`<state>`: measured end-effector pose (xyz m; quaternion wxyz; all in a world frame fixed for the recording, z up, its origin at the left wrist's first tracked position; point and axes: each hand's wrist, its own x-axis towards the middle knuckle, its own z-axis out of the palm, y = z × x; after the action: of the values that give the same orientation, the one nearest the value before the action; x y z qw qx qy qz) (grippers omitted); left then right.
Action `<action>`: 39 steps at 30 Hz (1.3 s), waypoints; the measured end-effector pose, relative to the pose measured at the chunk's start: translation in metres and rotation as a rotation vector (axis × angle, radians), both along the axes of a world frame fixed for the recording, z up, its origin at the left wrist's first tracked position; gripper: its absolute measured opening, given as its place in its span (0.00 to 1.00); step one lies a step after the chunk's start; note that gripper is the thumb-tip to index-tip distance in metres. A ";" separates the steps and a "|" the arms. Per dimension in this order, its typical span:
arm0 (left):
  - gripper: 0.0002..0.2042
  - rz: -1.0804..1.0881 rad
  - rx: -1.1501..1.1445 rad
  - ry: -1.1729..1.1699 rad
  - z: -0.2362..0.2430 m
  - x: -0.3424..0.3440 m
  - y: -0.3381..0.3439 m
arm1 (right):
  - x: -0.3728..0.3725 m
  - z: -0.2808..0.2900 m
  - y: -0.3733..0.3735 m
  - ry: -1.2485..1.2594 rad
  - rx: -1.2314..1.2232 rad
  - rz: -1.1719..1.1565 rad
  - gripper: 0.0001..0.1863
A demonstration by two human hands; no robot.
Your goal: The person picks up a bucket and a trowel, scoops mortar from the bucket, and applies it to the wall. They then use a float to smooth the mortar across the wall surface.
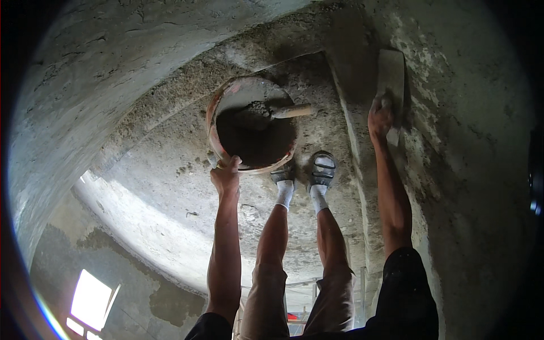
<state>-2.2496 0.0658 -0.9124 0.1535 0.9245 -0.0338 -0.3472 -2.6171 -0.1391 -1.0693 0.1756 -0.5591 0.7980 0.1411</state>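
My left hand [225,174] is closed on the near rim of a round, mortar-smeared bucket [212,127]. A small greyish piece shows beside its fingers; I cannot make out what it is. Dark wet mortar [258,133] lies in the bucket. A tool with a wooden handle [293,110] rests there, its head caked in mortar and its handle reaching over the right rim. Off to the right, my right hand [381,118] grips a long, flat plastering trowel [391,71]. The blade lies along the wall surface; its grip is hidden by my fingers.
A rough plastered wall [453,113] rises on the right, patchy with fresh plaster. Another curved wall [96,85] stands at left. My feet in dark sandals [323,170] stand on the rough floor [170,164] just below the bucket. A bright window [90,300] shows lower left.
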 end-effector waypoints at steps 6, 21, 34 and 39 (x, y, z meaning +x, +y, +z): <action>0.12 0.068 -0.006 0.043 0.012 0.003 -0.010 | -0.033 0.044 0.050 -0.279 -0.057 -0.048 0.32; 0.17 0.094 -0.028 0.018 -0.007 -0.005 -0.009 | 0.043 0.013 -0.201 -0.181 0.017 0.133 0.31; 0.15 0.150 -0.128 0.042 -0.008 -0.003 0.004 | 0.066 0.060 -0.185 -0.151 0.015 0.111 0.36; 0.11 0.077 -0.054 0.058 -0.010 0.001 0.007 | 0.074 0.083 -0.170 -0.176 -0.005 0.162 0.36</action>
<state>-2.2491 0.0733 -0.9224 0.1925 0.9102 -0.0030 -0.3668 -2.5433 -0.3088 -0.9867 0.2317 -0.6323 0.7320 0.1032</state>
